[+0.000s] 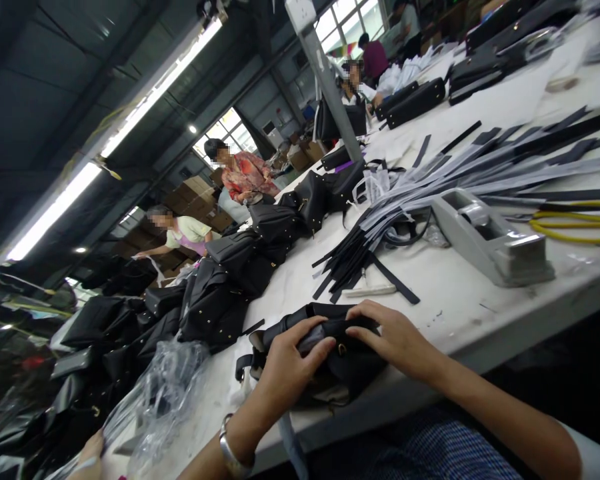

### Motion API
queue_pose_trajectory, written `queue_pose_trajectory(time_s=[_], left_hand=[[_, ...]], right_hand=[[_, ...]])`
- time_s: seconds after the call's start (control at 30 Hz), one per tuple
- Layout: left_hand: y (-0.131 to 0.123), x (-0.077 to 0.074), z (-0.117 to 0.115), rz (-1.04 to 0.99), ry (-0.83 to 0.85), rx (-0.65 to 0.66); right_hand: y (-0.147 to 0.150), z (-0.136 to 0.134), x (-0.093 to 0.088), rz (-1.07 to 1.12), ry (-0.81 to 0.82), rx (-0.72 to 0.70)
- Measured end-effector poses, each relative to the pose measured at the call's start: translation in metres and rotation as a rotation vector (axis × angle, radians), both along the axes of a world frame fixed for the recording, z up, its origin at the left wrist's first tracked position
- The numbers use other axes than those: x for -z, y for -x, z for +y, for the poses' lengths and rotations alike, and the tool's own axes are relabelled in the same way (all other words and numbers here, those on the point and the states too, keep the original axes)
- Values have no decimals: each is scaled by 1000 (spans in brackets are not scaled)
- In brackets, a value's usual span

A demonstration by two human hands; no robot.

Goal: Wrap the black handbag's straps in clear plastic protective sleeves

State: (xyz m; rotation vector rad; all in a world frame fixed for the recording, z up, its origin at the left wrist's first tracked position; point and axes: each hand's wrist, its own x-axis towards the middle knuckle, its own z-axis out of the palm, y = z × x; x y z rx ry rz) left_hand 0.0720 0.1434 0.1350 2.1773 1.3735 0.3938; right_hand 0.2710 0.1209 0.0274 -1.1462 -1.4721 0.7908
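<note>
A black handbag [347, 360] with small gold-coloured fittings lies at the table's front edge, below the middle of the head view. My left hand [297, 353] grips its upper rim, thumb and fingers bent over the edge. On the bag's right side, my right hand [385, 330] pinches the same rim between thumb and fingers. Something greyish shows in the opening between both hands. A strap with a loop sticks out at the bag's left end. The bag's underside is hidden.
Black bags [220, 300] are heaped along the left, beside clear plastic wrap [167, 380]. Dark strips [350, 257], a grey tape dispenser [495, 240] and a yellow cord [575, 223] lie to the right. A metal post [330, 87] rises behind. Co-workers stand across the table; another person's hand [91, 457] shows bottom left.
</note>
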Motion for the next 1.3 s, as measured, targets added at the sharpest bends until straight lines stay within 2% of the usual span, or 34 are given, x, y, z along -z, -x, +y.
queue_pose_trajectory(time_s=[0.13,0.2,0.27,0.4,0.57,0.73,1.1,1.3], left_hand=[[-4,-5,4,-130,278,-171],[-7,-10,5,-163,426,-203],[-12,-15,5,-157,497,-205],[-20,-23,4,-107,515,-224],[-23,-27,5,-41,516,-196],[-24,-24,10,9,502,-189],[-19,-21,6,-71,495,-160],[-20,-17,3,-123,520,-238]], right_hand=[[-4,2,-6,61,93,-34],[-5,2,-9,93,151,-78],[-5,1,-14,124,206,-135],[-1,-1,-22,175,298,-205],[-1,-4,-23,147,279,-201],[1,-4,-19,128,267,-177],[10,-6,-8,145,204,-105],[16,-10,-4,169,211,-80]])
